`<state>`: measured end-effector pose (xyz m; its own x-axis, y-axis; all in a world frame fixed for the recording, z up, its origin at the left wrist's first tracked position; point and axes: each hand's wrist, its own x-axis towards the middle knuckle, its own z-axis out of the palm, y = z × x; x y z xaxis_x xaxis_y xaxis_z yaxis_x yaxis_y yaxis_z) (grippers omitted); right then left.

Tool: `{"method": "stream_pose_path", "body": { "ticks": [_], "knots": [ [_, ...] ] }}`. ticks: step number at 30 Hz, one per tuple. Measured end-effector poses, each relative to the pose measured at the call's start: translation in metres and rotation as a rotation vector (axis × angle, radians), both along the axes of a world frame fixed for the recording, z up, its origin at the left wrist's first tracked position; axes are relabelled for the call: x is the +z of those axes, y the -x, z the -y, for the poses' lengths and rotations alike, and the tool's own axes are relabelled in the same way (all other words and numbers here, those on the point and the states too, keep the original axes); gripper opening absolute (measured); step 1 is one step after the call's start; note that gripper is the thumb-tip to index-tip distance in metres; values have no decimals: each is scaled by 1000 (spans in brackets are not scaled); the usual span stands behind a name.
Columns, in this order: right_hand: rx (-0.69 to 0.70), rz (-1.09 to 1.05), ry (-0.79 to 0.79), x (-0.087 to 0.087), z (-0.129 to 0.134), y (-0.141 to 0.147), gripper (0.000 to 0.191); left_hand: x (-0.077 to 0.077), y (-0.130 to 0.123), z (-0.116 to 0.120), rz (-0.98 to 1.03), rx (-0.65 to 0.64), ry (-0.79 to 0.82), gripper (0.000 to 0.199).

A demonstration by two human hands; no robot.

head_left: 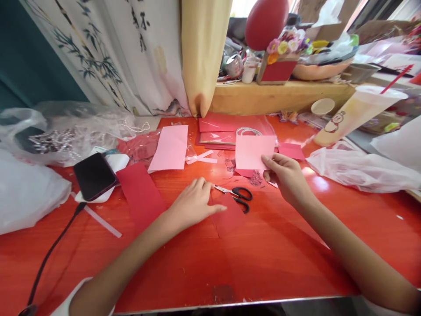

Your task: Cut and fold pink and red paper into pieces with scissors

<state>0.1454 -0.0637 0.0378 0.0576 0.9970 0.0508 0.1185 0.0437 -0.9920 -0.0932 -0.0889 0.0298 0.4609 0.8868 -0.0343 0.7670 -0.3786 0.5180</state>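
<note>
Between its thumb and fingers, my right hand (285,177) grips a pink square of paper (251,151) by its lower right corner. My left hand (197,202) is over the table with thumb and fingers apart, beside the tips of black-handled scissors (242,193). A red paper square (230,215) lies just right of my left thumb, partly under the scissors. Further left are a larger pink sheet (169,147) and a long red sheet (140,195). Pink strips (202,158) lie crossed between the pink papers.
A phone (94,176) with a cable and plastic bags (29,188) are at the left. At the right stand a tilted drink cup (355,114) and a crumpled bag (358,169). Red papers (217,125) lie behind, below a cluttered ledge (276,94).
</note>
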Motion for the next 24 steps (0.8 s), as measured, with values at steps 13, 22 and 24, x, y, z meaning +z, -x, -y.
{"method": "stream_pose_path", "body": {
  "ticks": [13,22,24],
  "knots": [
    [199,-16,180,-10,1,12,25,15,3,0,206,-142,222,12],
    [543,-56,316,-10,20,32,28,6,9,-17,575,236,-70,14],
    [518,-113,343,-12,22,35,27,4,7,-15,581,238,29,17]
  ]
}}
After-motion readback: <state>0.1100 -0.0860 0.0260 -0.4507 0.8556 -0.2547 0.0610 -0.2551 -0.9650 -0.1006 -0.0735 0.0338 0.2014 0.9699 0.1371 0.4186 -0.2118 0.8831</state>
